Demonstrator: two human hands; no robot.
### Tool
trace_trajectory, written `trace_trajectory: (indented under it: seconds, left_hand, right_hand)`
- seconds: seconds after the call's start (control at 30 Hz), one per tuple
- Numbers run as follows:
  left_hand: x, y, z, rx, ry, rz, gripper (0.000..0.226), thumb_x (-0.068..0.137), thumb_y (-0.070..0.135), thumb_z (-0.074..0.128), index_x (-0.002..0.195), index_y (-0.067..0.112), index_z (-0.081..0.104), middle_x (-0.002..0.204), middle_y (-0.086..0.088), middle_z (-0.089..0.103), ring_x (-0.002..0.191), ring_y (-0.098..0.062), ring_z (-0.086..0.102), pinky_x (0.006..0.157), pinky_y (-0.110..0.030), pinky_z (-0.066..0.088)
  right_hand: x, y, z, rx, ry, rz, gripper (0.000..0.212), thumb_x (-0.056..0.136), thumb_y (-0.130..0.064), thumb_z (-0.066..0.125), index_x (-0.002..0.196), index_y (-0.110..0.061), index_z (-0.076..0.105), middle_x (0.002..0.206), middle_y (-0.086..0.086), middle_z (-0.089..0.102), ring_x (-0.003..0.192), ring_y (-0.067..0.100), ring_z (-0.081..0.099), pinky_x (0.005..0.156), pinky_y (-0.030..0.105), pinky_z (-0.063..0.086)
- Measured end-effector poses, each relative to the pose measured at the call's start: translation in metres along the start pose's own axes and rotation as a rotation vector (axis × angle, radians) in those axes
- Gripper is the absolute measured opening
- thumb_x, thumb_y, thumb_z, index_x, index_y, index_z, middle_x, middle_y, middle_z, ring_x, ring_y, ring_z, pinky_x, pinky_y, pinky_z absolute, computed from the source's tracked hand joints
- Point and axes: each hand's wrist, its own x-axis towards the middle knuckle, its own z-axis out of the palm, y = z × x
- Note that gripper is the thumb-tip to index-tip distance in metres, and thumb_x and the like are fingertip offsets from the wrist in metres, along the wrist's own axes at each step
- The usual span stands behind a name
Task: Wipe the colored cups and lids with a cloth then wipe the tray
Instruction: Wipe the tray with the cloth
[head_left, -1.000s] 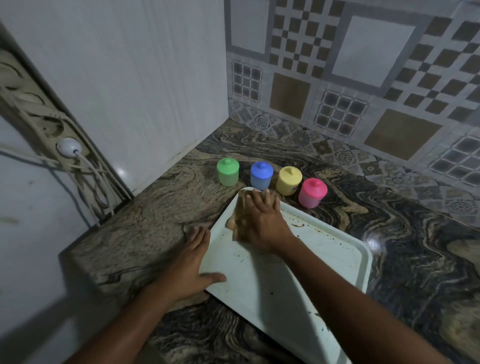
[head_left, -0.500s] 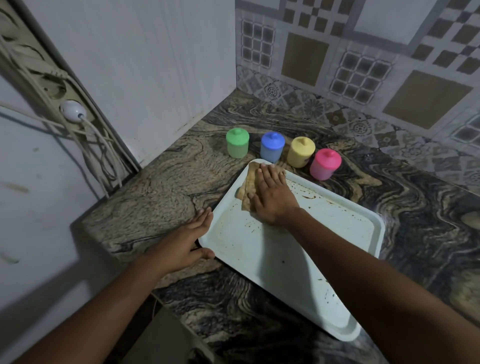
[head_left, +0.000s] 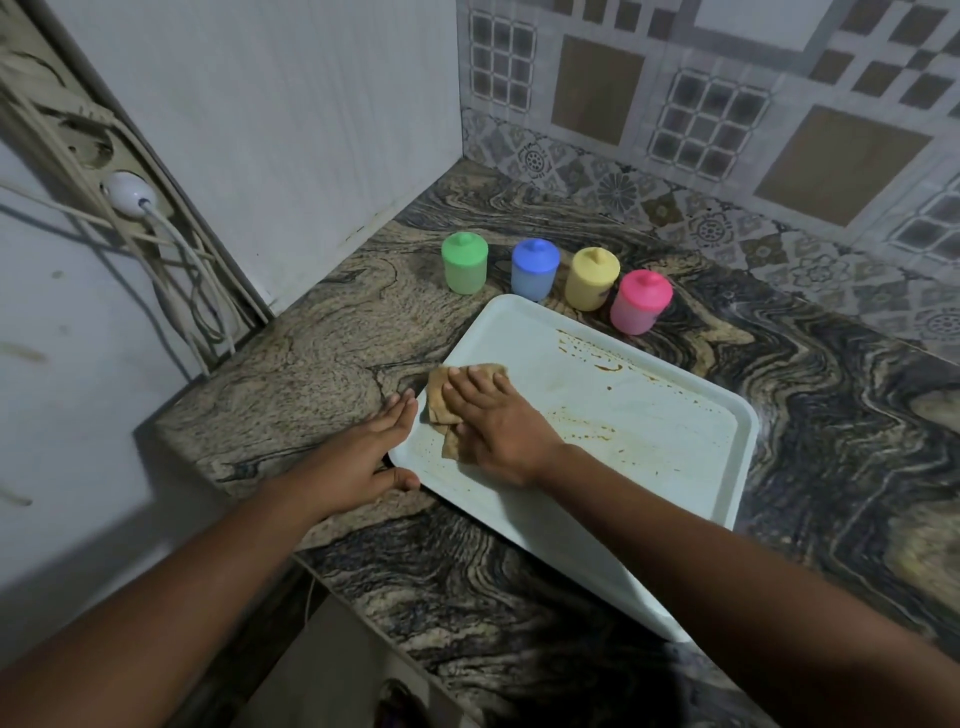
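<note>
The right hand (head_left: 498, 431) presses a folded tan cloth (head_left: 441, 400) flat-fingered into the pale rectangular plastic tray (head_left: 649, 431) on the worktop (head_left: 337, 353); the left hand (head_left: 374, 457), fingers straight, steadies its rim. Tray-wiping is likely underway; brown stains (head_left: 597, 358) farther right need passes next.

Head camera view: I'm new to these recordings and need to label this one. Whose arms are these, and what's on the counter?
No machine here: a person wears one camera on the head, looking down at their own bare hands. The right hand presses a brown cloth flat on a stained white tray; the left hand rests against the tray's edge. Beyond the tray, on the marbled counter, stand a green cup, blue cup, yellow cup and pink cup, all lidded.
</note>
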Motion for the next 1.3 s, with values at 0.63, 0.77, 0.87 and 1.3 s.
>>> trace_trajectory:
  seconds: [0.63, 0.77, 0.87, 1.3]
  left_hand:
    - [-0.005, 0.002, -0.008, 0.081, -0.074, 0.011, 0.091, 0.099, 0.019, 0.057, 0.157, 0.016, -0.013, 0.160, 0.005, -0.021, 0.151, -0.014, -0.014, 0.124, -0.032, 0.018]
    - [-0.011, 0.008, -0.014, 0.008, -0.121, -0.020, 0.112, 0.088, 0.059, 0.064, 0.156, 0.022, -0.016, 0.158, 0.010, -0.025, 0.149, -0.011, -0.019, 0.125, -0.034, 0.013]
    - [-0.014, 0.017, -0.012, -0.099, -0.099, -0.088, 0.129, 0.069, 0.087, 0.057, 0.156, 0.026, -0.017, 0.157, 0.016, -0.027, 0.147, -0.007, -0.021, 0.125, -0.038, 0.010]
    - [0.052, 0.041, -0.003, 0.081, 0.139, 0.041, 0.128, 0.067, 0.099, 0.011, 0.156, 0.011, -0.013, 0.162, -0.002, -0.029, 0.147, -0.015, -0.034, 0.122, -0.038, -0.015]
  right_hand:
    - [-0.059, -0.064, -0.005, 0.546, -0.194, 0.167, 0.039, 0.108, -0.046, 0.036, 0.127, -0.023, 0.062, 0.122, 0.004, 0.067, 0.112, 0.025, 0.060, 0.103, 0.042, 0.045]
    - [-0.084, -0.061, -0.014, 1.067, 0.002, 0.397, 0.045, 0.108, -0.041, 0.043, 0.115, -0.005, 0.070, 0.110, -0.003, 0.071, 0.101, 0.014, 0.065, 0.095, 0.031, 0.049]
    - [-0.101, -0.053, -0.020, 1.377, 0.190, 0.503, 0.035, 0.109, -0.025, 0.043, 0.118, -0.007, 0.072, 0.120, 0.006, 0.074, 0.114, 0.023, 0.069, 0.099, 0.033, 0.054]
    - [-0.100, 0.058, -0.094, 0.693, 0.771, 0.611, 0.039, 0.102, -0.052, 0.038, 0.105, -0.026, 0.067, 0.093, -0.005, 0.072, 0.078, 0.008, 0.061, 0.071, 0.032, 0.046]
